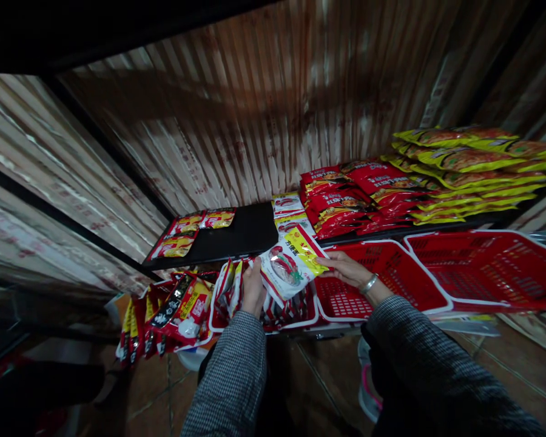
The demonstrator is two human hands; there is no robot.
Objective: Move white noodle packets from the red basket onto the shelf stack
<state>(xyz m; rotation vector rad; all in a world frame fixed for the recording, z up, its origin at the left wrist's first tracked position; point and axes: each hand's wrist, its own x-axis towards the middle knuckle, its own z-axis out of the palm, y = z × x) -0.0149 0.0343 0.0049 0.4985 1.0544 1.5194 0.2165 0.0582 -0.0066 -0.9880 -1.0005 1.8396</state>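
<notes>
A white and yellow packet of instant noodles [286, 267] is held between my two hands, tilted, its printed front facing up. My left hand [253, 286] grips its left edge, and my right hand [346, 270] pinches its right edge. Below the packet stands a red basket with a white rim [295, 325], holding several similar packets [227, 288] on edge. Just beyond my hands, a few matching white and yellow packets [287, 206] lie on the black shelf [248, 227].
Red noodle packs [337, 200] and yellow packs [473, 164] are stacked on the shelf to the right. Small packets [177, 243] lie at its left end. Further red baskets [482, 267] stand right; a basket of red packs [186, 306] stands left. Corrugated sheeting [255, 115] backs the shelf.
</notes>
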